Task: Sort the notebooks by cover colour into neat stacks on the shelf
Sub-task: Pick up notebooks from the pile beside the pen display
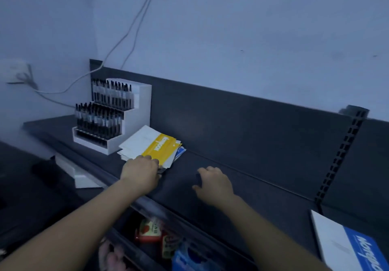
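Where the left hand (140,170) grips, notebooks (147,142) lie lengthwise along the shelf (252,188).

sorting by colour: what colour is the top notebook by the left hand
The top notebook is yellow and white; head view.

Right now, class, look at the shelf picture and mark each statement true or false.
1. A yellow-and-white paper notebook tops the mixed pile of notebooks. True.
2. The right hand holds that pile. False: the left hand holds its near edge, and the right hand rests on the dark metal shelf, apart from it.
3. The white tiered pen stand stands to the right of the pile. False: the stand is to its left.
4. A blue-and-white notebook lies alone, far to the right. True.
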`<state>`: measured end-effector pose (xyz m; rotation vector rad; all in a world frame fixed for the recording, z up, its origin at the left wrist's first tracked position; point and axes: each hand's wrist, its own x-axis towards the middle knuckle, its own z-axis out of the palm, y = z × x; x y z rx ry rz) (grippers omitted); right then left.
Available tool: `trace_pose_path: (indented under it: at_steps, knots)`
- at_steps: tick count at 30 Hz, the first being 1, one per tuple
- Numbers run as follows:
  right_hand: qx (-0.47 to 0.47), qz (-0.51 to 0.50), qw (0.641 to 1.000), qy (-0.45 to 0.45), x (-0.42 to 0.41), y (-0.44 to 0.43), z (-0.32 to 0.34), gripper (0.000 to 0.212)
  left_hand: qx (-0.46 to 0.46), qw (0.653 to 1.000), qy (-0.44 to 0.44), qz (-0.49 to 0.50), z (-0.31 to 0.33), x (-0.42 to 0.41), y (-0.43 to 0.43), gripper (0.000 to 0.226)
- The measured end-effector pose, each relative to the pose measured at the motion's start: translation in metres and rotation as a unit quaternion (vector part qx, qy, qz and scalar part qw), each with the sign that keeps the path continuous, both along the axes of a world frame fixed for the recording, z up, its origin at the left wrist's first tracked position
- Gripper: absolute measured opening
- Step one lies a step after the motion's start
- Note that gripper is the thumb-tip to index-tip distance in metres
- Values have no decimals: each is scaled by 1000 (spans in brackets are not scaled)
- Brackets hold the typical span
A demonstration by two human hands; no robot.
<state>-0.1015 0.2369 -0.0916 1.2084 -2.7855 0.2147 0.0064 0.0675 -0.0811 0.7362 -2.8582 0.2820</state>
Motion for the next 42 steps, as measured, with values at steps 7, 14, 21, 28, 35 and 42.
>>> trace_pose_path:
  at_steps: [7, 14, 21, 28, 35, 42]
  knots:
    - [0, 10, 1000, -21, 1, -86, -6, 44, 5, 1000, 6, 12, -6, 5, -85, 35]
    - [-29, -8, 996, -82, -23, -145, -13, 23, -6, 998, 58, 28, -12, -24, -140, 40]
    - [-59, -13, 992, -109, -55, -177, -12, 43, 140, 984, 92, 59, -22, -68, -172, 42]
    - [-107, -23, 981, -160, -72, -206, -20, 48, 292, 941, 141, 96, -15, -91, -185, 34]
    - [-168, -51, 966, -192, -82, -216, -25, 41, 435, 863, 242, 79, -9, -106, -197, 33]
    - [-335, -149, 895, -252, -69, -203, -18, 36, 527, 776, 346, -7, -2, -99, -172, 22]
